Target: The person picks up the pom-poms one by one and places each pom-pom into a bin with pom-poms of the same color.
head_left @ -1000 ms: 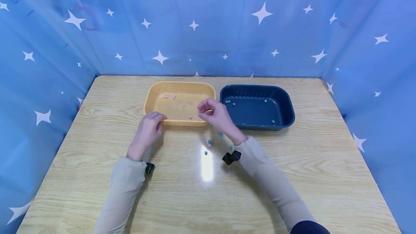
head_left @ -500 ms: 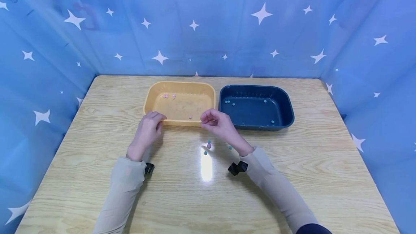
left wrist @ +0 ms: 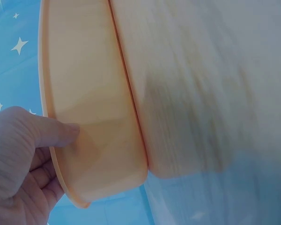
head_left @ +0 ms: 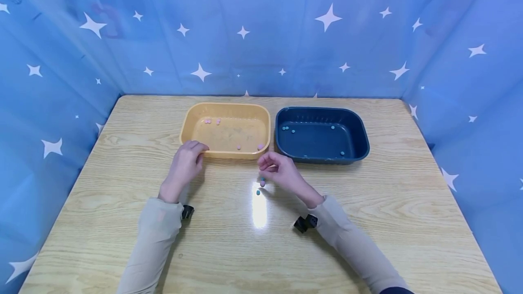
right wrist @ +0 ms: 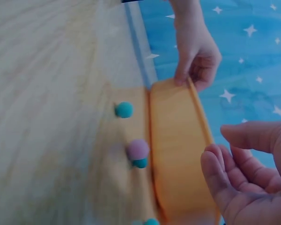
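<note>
My left hand (head_left: pixel 189 158) grips the near rim of the yellow basin (head_left: pixel 224 154) at its left end, thumb on the outer wall in the left wrist view. My right hand (head_left: pixel 279 171) hovers past the basin's near right corner, above the table. Thumb and fingers (right wrist: pixel 215 171) are bent loosely and apart, with nothing between them. Below it lie a small pink ball (head_left: pixel 263 183), a teal ball (right wrist: pixel 140 163) close against it and another teal ball (head_left: pixel 258 192). One more teal ball (right wrist: pixel 151 221) shows at the bottom of the right wrist view.
Several pink balls sit in the yellow basin, one pink ball (head_left: pixel 260 147) in its near right corner. Just to the right stands a dark blue basin (head_left: pixel 323 159) with several teal balls. A blue star-patterned curtain (head_left: pixel 261 35) encloses the wooden table (head_left: pixel 229 239) behind and at both sides.
My right hand has come back from over the yellow basin's right corner toward the loose balls. A pink ball now shows in that corner. My left hand stays on the rim.
</note>
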`<state>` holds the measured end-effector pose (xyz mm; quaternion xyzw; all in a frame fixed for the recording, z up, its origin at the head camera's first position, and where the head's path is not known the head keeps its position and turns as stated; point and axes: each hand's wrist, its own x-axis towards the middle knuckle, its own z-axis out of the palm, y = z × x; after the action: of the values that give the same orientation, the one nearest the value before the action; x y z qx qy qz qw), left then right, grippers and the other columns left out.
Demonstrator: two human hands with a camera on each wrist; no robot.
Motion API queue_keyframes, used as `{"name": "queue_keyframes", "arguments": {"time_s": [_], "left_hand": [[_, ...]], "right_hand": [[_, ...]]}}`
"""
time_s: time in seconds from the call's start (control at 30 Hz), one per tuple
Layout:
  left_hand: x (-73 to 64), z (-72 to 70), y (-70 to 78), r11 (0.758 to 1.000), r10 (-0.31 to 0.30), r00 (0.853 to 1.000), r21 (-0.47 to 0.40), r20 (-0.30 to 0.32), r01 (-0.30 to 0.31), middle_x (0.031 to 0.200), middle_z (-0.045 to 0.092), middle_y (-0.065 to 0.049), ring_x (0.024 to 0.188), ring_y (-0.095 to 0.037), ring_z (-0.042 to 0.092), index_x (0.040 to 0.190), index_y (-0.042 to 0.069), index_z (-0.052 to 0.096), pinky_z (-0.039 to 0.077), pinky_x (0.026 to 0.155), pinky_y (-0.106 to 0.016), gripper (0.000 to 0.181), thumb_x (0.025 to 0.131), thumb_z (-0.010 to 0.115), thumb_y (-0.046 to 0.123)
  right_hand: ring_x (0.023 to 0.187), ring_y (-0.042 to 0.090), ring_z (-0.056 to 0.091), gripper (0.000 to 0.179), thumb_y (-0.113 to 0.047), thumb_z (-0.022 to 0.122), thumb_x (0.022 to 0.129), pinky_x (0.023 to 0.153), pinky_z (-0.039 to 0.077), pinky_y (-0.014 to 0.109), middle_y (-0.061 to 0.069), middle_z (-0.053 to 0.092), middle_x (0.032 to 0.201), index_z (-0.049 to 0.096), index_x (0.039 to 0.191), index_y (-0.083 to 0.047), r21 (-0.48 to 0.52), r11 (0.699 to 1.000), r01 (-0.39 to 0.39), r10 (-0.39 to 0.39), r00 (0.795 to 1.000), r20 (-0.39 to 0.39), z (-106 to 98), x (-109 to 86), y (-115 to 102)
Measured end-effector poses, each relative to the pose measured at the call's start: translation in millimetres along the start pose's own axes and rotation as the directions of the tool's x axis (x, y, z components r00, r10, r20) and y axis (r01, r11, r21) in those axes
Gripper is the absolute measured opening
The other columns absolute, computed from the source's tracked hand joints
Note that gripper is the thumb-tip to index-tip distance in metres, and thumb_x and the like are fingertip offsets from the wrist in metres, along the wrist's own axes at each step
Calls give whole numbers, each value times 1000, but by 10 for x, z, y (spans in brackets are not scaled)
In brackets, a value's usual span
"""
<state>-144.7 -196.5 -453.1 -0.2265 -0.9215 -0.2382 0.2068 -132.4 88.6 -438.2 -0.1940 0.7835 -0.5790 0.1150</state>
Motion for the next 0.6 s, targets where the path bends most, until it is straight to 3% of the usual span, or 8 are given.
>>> {"name": "queue_keyframes", "arguments": {"time_s": [0.3,0.4,0.6], "left_hand": [[1,-8,10,1000,-8,1000,5,5,8,82,65,-16,76,-31,57,86,-4,65,47,70,-41,18,71,62,-15],[-1,-9,13,1000,-6,1000,5,2,6,82,65,-16,76,-32,57,86,-4,65,47,70,-41,19,71,63,-16],[1,-2,11,1000,-7,1000,5,4,7,82,65,-16,76,-32,57,86,-4,65,47,70,-41,19,71,62,-16]], "right_hand": [[85,27,62,23,12,66,77,75,54,27,22,62,95,59,98,7,-48,999,24,-22,998,56,70,-33,165],[85,29,62,24,14,65,75,76,54,27,24,62,95,58,98,8,-80,996,35,-30,997,73,78,-67,126],[84,28,62,26,16,64,74,77,54,30,19,62,92,58,97,8,-147,987,59,-42,992,121,95,-84,157]]}}
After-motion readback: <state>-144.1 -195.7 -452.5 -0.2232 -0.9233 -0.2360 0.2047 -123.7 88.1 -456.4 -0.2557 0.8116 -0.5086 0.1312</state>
